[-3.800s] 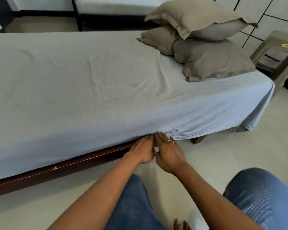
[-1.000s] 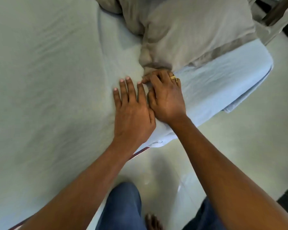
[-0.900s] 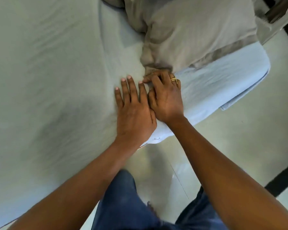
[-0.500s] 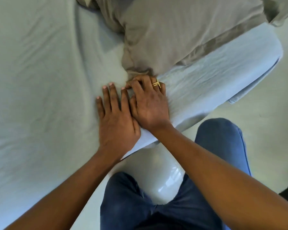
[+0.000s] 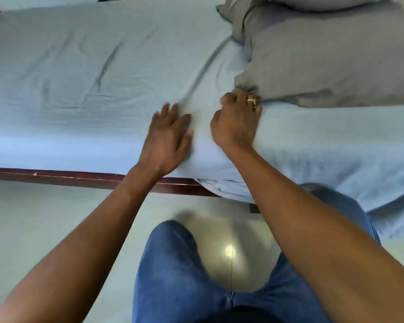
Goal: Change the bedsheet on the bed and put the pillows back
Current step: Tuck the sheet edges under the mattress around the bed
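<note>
A light blue bedsheet (image 5: 103,78) covers the mattress, with a few creases running across the middle. Grey-brown pillows (image 5: 324,61) lie stacked at the upper right, the top one cut off by the frame. My left hand (image 5: 168,138) lies flat on the sheet near the bed's near edge, fingers apart, holding nothing. My right hand (image 5: 236,122), wearing a gold ring, is just to its right with the fingers curled onto the near corner of the lower pillow; the fingertips are hidden there.
The dark wooden bed frame (image 5: 68,177) shows under the sheet on the left. On the right the sheet's edge (image 5: 383,194) hangs loose over the side. My legs in blue jeans (image 5: 173,264) stand on the pale tiled floor (image 5: 44,217) close to the bed.
My hands were side by side and flat on the sheet; they have moved apart. My right hand's fingers have curled at the pillow's corner. The view has pulled back and the bed frame shows.
</note>
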